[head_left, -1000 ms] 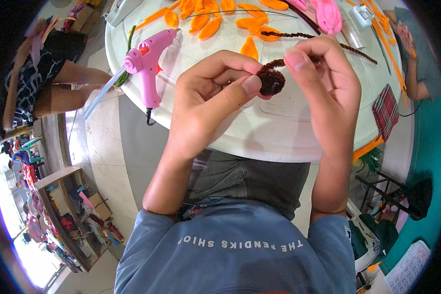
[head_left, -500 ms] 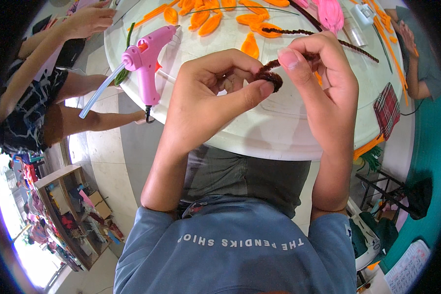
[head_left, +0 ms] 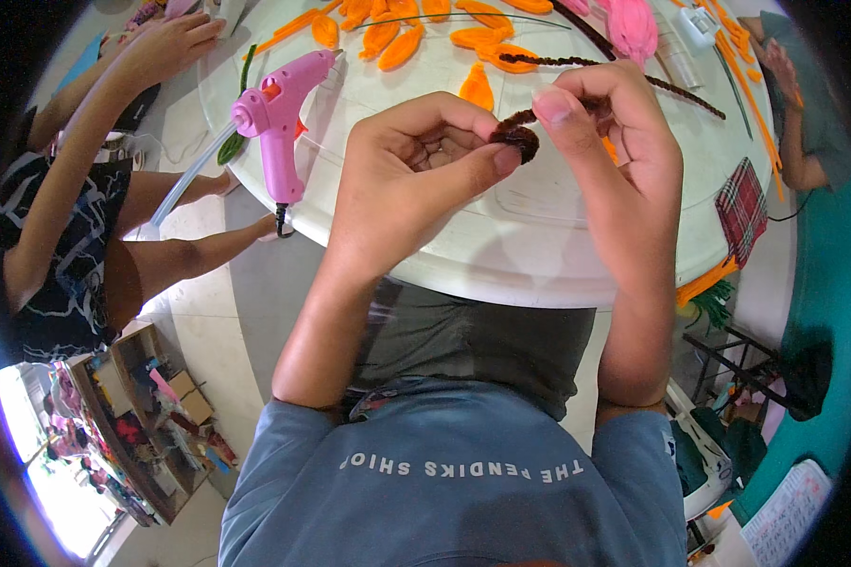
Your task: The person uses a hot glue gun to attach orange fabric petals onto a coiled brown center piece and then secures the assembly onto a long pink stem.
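Above the near part of the white table (head_left: 463, 260), both my hands hold one dark brown pipe cleaner (head_left: 520, 142). One end of it is wound into a small tight coil, pinched between the thumb and fingers of my left hand (head_left: 402, 175). My right hand (head_left: 615, 142) grips the loose length between thumb and bent forefinger, just right of the coil. Part of that length is hidden behind my right fingers. Beyond my hands lie several orange petal shapes (head_left: 402, 47) made of fuzzy stems.
A pink glue gun (head_left: 280, 123) with a clear glue stick stands at the table's left edge. More brown stems (head_left: 695, 96), a pink fuzzy bundle (head_left: 631, 33) and a plaid cloth (head_left: 742, 208) lie right. One person is at the left, another at the far right.
The coil has turned slightly in my left fingers and shows more of its rounded side. Both hands keep their grip. The person at the left has shifted a little.
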`<state>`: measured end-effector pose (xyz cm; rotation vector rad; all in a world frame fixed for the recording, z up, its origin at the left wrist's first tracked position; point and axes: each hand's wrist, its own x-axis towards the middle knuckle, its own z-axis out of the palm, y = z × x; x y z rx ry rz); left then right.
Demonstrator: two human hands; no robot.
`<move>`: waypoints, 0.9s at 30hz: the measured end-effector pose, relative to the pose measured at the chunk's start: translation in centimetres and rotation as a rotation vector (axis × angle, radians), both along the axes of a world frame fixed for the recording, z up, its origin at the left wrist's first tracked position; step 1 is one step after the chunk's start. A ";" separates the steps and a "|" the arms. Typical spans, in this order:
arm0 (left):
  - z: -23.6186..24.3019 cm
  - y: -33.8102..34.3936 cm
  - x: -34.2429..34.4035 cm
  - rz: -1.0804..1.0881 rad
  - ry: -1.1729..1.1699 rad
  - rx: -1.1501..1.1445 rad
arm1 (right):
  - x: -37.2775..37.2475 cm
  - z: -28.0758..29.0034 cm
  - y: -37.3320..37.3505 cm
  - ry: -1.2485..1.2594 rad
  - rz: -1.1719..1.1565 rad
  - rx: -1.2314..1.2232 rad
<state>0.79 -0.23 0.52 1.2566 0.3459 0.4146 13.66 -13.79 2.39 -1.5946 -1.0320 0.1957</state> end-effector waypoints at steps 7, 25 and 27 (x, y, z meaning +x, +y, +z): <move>-0.3 0.4 -0.1 0.005 -0.006 0.024 | -0.1 -0.1 -0.2 -0.017 -0.002 -0.044; -0.8 1.1 -0.5 -0.008 -0.116 -0.205 | -0.3 0.0 -0.2 -0.001 0.023 -0.075; -0.4 0.8 -0.4 0.004 -0.067 -0.106 | 0.0 -0.4 -0.2 -0.024 -0.006 -0.071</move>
